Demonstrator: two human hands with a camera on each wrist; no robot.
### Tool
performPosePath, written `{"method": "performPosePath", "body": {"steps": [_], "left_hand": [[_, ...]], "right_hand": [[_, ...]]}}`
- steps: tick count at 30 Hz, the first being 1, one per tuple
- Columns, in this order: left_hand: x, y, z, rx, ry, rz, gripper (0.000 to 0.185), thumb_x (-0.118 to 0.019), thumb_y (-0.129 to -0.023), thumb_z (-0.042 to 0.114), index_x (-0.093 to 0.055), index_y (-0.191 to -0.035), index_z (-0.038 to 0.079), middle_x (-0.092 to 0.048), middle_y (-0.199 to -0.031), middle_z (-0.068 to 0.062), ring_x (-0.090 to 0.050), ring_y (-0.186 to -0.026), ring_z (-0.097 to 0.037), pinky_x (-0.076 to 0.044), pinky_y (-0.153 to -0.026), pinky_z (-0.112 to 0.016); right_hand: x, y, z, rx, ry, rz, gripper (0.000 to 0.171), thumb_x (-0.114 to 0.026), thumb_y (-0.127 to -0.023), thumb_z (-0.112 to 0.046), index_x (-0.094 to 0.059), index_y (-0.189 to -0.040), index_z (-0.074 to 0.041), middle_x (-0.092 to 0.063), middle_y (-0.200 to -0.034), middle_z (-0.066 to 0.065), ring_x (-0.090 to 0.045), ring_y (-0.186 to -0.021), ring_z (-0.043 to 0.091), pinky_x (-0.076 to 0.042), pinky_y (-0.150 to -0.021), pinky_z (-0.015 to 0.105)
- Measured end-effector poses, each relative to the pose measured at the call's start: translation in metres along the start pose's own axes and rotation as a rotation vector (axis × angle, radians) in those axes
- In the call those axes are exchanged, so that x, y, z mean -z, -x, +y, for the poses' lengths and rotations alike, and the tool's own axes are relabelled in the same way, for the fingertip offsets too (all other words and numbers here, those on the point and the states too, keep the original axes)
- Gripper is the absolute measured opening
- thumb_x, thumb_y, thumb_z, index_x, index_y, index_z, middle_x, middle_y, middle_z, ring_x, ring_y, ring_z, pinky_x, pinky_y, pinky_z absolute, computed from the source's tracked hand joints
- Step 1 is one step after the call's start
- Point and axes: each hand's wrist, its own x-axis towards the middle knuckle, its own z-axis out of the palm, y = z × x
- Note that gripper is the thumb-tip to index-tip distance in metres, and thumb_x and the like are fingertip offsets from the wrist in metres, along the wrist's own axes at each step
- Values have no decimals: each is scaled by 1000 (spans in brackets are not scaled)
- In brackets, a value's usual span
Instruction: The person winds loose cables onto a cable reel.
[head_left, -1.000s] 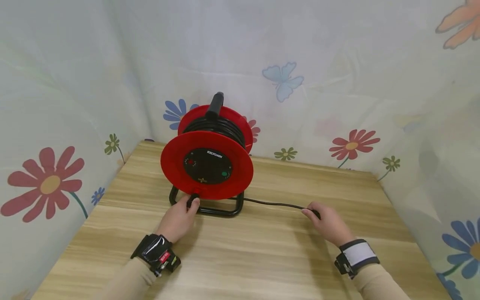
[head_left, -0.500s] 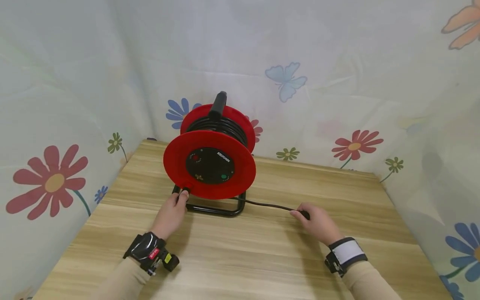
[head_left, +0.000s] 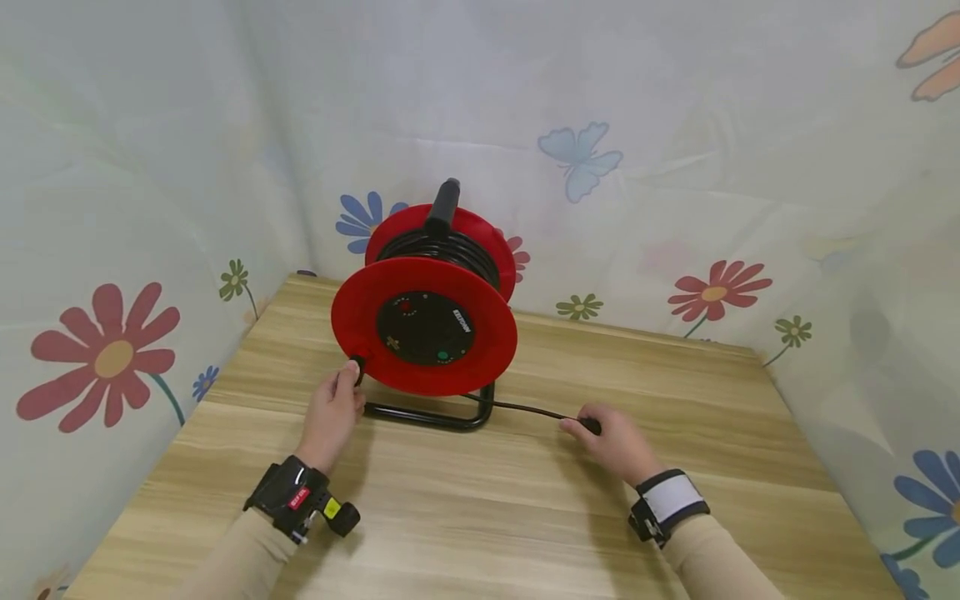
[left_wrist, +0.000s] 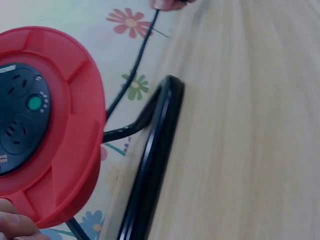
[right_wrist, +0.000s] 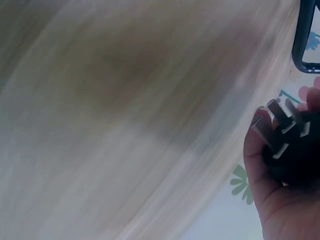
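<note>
A red cable reel stands upright on its black tube stand on the wooden table. My left hand grips the black crank knob at the lower left of the front flange. A black cable runs from under the reel to my right hand, which holds the black plug with its metal prongs showing. In the left wrist view the red flange and its socket panel fill the left side, with the stand beside them.
Flower-printed cloth walls close in the table on the left, back and right. The reel's black carry handle sticks up at the top. Bare tabletop lies in front of both hands.
The reel has turned clockwise; the knob and my left hand went from the bottom to the lower left. My right hand slid left toward the reel with the plug, and the loose cable is shorter.
</note>
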Motion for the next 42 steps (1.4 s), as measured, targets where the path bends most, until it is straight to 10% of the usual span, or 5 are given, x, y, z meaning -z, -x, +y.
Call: {"method": "performPosePath", "body": {"steps": [15,42], "left_hand": [[5,10,54,-118,61,24,41,-40,-93,41,-37,-77,3,-33,-58,-3,-32,-51,-12,-27,-47,-24],[-2,3,92,-331,93,41,36,-42,-93,35,-36,-78,3,-29,-57,-7,-29,-52,-18,-22,-49,-28]], "right_hand": [[-12,-10,-20,79,-37,-23,23,-60,-80,-47,-55,-84,-25,-53,-73,-7,-48,-64,11,-39,-56,29],[-38,-35,-54,151,-58,-95,23,-68,-74,-44,-55,-84,-28,-53,-73,-10,-49,-66,10,-40,-58,27]]}}
